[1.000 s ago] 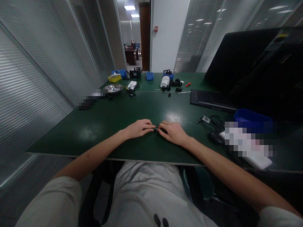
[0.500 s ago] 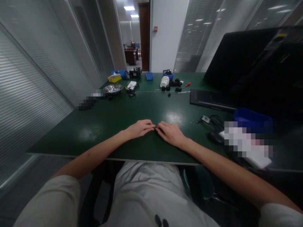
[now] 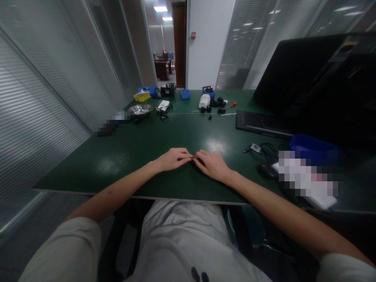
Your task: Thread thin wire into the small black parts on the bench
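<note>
Beyond dark piece [image 3: 192,158] between fingers [image 3: 185,156], bowl [image 3: 140,111] and screwdriver [image 3: 233,104].

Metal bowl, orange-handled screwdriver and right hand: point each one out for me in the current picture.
Metal bowl [image 3: 140,115]: head view, on its near wall.
Orange-handled screwdriver [image 3: 234,104]: head view, on the handle.
Right hand [image 3: 215,164]: head view, on the back of the hand.

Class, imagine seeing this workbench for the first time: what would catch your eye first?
Probably the left hand and right hand, meeting fingertip to fingertip around a tiny dark piece near the front of the green table. Next, perhaps the big black monitor looming at the right, then the shiny metal bowl toward the far left.
</note>
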### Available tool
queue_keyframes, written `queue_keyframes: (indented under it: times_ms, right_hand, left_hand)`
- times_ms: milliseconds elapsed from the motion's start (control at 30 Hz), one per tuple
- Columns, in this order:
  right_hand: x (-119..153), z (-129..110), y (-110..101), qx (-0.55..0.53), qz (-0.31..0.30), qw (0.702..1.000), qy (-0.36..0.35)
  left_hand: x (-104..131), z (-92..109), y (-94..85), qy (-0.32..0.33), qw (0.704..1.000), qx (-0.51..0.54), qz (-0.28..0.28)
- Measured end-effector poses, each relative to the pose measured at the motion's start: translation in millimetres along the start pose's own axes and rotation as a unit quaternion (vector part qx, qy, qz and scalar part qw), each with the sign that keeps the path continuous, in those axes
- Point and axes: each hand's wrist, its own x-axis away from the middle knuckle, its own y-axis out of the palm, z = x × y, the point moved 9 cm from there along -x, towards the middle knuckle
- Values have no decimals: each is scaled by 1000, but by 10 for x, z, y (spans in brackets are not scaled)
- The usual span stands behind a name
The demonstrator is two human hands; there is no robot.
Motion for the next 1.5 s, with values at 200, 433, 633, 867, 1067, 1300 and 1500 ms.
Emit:
queue_keyframes:
  times_ms: [200,433,633,867,1067,1300,1500]
  right_hand:
    - [-8,-8,9,16,-14,1000,-1]
    - [13,-14,-32,-32,7,999,-7]
    - [19,-128,-17,-41,3,998,-54]
    - [25,-104,-20,-103,12,992,-65]
    - [4,-125,18,-63,14,996,-55]
    - [-2,8,-108,-131,80,988,0]
    - [29,255,-154,-185,127,973,49]
  left_hand:
    - [3,-143,-138,-44,998,11,46]
    - [39,-369,-141,-95,993,-46,55]
    - [56,-238,-97,-55,992,-115,1]
    - [50,-195,-125,-53,991,-124,1]
    - [52,-176,-203,-50,994,-98,14]
    - [47,15,-173,-5,997,-65,-40]
    - [23,-8,-115,-3,998,-39,-48]
